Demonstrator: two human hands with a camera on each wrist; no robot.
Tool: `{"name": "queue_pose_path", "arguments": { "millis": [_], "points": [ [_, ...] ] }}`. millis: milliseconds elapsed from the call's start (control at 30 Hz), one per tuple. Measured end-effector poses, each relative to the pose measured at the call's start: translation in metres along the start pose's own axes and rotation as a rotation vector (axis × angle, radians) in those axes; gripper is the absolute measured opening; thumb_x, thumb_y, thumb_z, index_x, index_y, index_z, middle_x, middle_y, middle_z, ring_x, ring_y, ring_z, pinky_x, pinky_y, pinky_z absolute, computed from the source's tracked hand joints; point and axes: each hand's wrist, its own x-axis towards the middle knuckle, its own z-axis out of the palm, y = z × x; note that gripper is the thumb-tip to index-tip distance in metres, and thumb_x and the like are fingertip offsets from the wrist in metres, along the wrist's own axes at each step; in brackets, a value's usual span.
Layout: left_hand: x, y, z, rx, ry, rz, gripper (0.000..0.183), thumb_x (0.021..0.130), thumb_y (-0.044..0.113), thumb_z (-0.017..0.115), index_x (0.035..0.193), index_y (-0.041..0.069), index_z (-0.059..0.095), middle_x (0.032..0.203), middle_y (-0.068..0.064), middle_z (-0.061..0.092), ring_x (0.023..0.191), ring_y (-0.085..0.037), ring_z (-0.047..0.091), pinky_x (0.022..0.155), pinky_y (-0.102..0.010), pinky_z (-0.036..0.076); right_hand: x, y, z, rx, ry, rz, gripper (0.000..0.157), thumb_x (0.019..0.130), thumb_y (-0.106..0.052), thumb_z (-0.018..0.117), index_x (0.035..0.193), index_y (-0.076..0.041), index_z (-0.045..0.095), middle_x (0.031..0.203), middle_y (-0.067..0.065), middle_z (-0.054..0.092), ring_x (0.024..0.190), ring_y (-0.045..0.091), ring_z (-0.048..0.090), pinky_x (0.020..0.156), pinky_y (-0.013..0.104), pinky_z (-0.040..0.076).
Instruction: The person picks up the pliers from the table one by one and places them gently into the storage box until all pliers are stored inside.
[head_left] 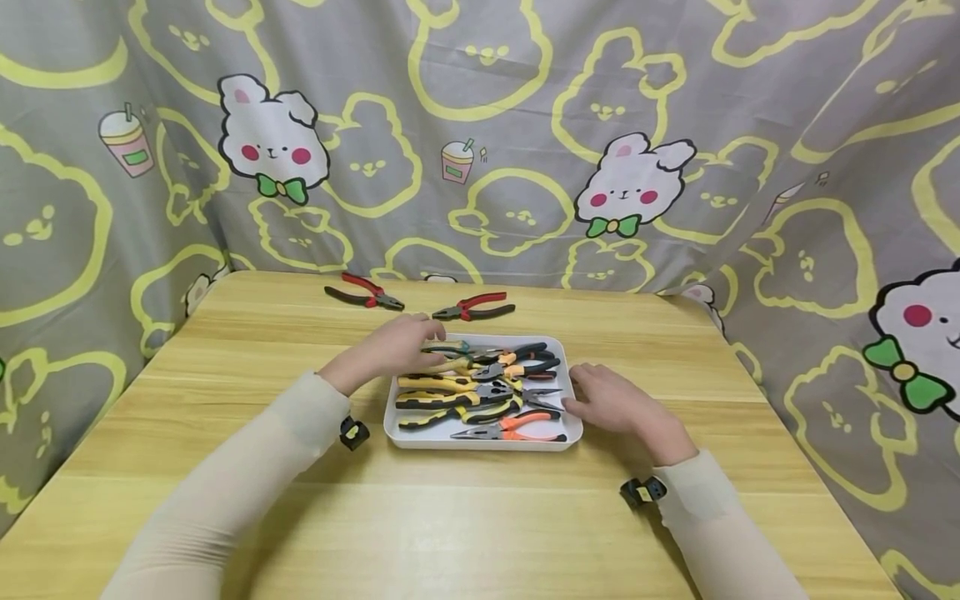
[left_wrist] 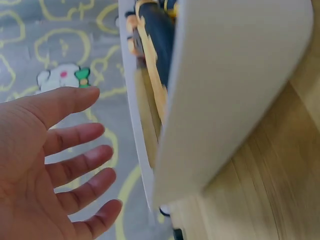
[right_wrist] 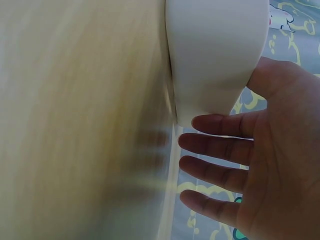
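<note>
A white tray (head_left: 480, 446) holds several pliers: yellow-and-black ones (head_left: 442, 400), orange-handled long-nose pliers (head_left: 517, 425), black-and-orange ones (head_left: 525, 367) and green-and-tan ones (head_left: 446, 365). My left hand (head_left: 397, 346) is over the tray's back left corner, its fingers apart and loosely bent. The left wrist view shows that hand (left_wrist: 70, 160) beside the tray's wall (left_wrist: 235, 100), with nothing in its grasp. At the right side, my right hand (head_left: 611, 400) touches the tray. In the right wrist view its thumb (right_wrist: 267, 75) meets the rim, and the other fingers extend fairly straight.
Two pliers with red-and-black handles lie behind the tray, one farther left (head_left: 367, 293) and one nearer the middle (head_left: 472, 308). They rest on a wooden table (head_left: 480, 525). A grey patterned curtain (head_left: 517, 100) surrounds the table's back and sides.
</note>
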Motion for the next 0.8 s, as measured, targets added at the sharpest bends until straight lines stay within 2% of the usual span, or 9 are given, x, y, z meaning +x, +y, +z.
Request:
{"name": "queue_pose_path", "arguments": {
  "millis": [167, 367, 600, 800],
  "points": [
    [0.000, -0.017, -0.003, -0.018, 0.032, -0.046, 0.040, 0.094, 0.032, 0.066, 0.123, 0.006, 0.063, 0.117, -0.016, 0.060, 0.100, -0.032, 0.057, 0.087, -0.048, 0.047, 0.001, 0.000, -0.001, 0.002, 0.006, -0.001, 0.040, 0.092, -0.034, 0.061, 0.117, -0.004, 0.057, 0.104, 0.008, 0.060, 0.098, 0.027, 0.058, 0.089, 0.047, 0.047],
    [-0.001, -0.039, 0.000, 0.011, 0.068, -0.089, 0.037, 0.095, 0.032, 0.065, 0.122, 0.007, 0.062, 0.121, -0.016, 0.058, 0.106, -0.037, 0.054, 0.091, -0.051, 0.045, 0.001, 0.000, 0.001, 0.008, 0.008, -0.009, 0.038, 0.092, -0.033, 0.062, 0.116, -0.004, 0.057, 0.102, 0.007, 0.059, 0.097, 0.026, 0.057, 0.088, 0.046, 0.048],
    [0.002, -0.065, 0.001, -0.009, 0.101, -0.111, 0.038, 0.094, 0.028, 0.066, 0.123, 0.004, 0.061, 0.131, -0.019, 0.054, 0.123, -0.042, 0.046, 0.103, -0.056, 0.036, 0.000, 0.000, 0.001, 0.008, 0.012, -0.009, 0.038, 0.092, -0.033, 0.062, 0.116, -0.004, 0.057, 0.102, 0.007, 0.059, 0.098, 0.027, 0.058, 0.088, 0.046, 0.048],
    [0.004, -0.085, 0.001, -0.044, 0.125, -0.127, 0.040, 0.095, 0.022, 0.065, 0.128, 0.002, 0.059, 0.134, -0.021, 0.052, 0.126, -0.047, 0.041, 0.106, -0.058, 0.032, 0.000, -0.001, 0.000, 0.011, 0.011, -0.005, 0.038, 0.092, -0.033, 0.062, 0.116, -0.004, 0.057, 0.101, 0.007, 0.059, 0.097, 0.026, 0.057, 0.087, 0.046, 0.048]
  ]
}}
